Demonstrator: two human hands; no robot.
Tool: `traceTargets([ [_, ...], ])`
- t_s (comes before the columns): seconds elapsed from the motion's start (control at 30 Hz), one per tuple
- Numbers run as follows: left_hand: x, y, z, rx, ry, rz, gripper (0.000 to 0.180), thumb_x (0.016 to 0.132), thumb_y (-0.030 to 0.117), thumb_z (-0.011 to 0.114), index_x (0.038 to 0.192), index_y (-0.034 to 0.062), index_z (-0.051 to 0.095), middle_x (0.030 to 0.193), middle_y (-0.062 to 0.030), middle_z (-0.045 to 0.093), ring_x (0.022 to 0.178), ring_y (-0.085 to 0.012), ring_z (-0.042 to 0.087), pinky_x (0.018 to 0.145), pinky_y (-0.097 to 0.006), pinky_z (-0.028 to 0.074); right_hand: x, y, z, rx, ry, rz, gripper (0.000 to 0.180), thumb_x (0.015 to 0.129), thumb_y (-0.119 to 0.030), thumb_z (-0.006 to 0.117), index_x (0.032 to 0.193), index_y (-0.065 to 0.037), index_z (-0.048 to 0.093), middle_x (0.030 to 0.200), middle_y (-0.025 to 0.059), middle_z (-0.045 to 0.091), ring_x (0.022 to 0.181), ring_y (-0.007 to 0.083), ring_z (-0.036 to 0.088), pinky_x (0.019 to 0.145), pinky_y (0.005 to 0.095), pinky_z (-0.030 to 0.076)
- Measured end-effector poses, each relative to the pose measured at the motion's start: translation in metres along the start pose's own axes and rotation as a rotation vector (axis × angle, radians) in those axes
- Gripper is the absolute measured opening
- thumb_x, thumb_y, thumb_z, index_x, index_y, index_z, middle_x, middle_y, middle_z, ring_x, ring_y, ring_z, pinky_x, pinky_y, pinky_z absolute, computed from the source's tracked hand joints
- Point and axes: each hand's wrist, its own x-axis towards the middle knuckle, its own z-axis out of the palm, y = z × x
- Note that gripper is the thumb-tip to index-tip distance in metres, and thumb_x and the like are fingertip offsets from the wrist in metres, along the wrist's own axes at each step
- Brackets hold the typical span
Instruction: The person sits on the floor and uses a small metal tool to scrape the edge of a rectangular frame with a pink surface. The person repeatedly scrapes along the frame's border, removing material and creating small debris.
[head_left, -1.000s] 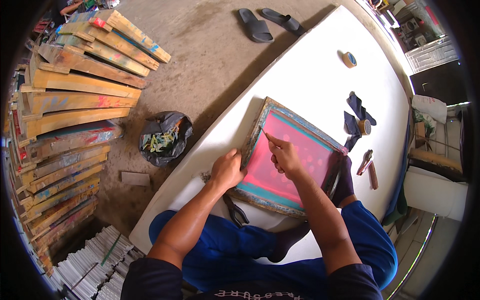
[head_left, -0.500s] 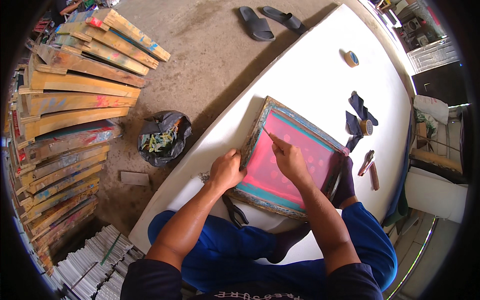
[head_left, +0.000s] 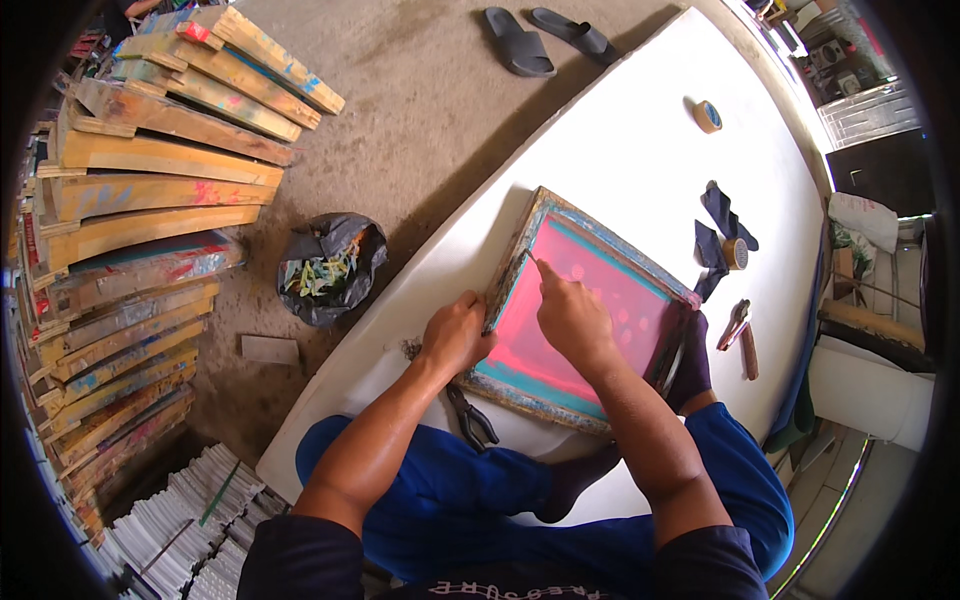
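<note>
Right hand (head_left: 572, 318) hides pink screen frame (head_left: 590, 300) middle; held item unclear.

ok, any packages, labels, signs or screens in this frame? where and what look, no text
Screen-printing frame: on the white table under both hands, rectangular, worn wooden rim, pink mesh edged in teal.
Black bag: on the floor left of the table, open, crumpled, coloured scraps inside.
No labels, signs or displays that I can make out.

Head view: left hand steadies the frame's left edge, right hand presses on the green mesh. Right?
Not quite. The head view shows the mesh is pink, with a teal border, not green. The rest holds: the left hand steadies the wooden frame at its left edge and the right hand presses on the mesh.
</note>
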Motion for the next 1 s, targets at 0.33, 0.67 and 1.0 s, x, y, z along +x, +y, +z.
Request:
traceTargets([
  [0.33,0.001,-0.002,0.003,0.001,0.039,0.056,0.044,0.078,0.019,0.085,0.111,-0.0057,0.067,0.100,-0.0234,0.069,0.087,-0.0462,0.071,0.077,-0.052,0.059,0.015,0.001,0.010,0.218,-0.031,0.079,0.053,0.102,-0.013,0.053,0.155,-0.009,0.054,0.100,0.0300,0.076,0.098,0.0519,0.074,0.092,0.0597,0.058],
  [0.67,0.002,0.000,-0.002,-0.035,0.024,0.010,0.038,0.078,0.020,0.084,0.104,-0.0049,0.070,0.096,-0.0217,0.068,0.089,-0.0456,0.071,0.080,-0.053,0.058,0.009,0.017,0.023,0.494,0.053,0.000,0.046,0.107,-0.019,0.057,0.153,-0.012,0.059,0.108,0.0353,0.072,0.104,0.0525,0.071,0.090,0.0539,0.057],
  [1.0,0.007,0.004,-0.002,-0.066,-0.001,-0.008,0.035,0.079,0.022,0.085,0.098,-0.0050,0.071,0.099,-0.0204,0.068,0.092,-0.0451,0.070,0.081,-0.053,0.057,0.015,0.053,0.057,0.537,0.160,-0.038,0.045,0.108,-0.025,0.060,0.152,-0.016,0.062,0.108,0.0262,0.077,0.086,0.0278,0.073,0.087,0.0423,0.057],
])
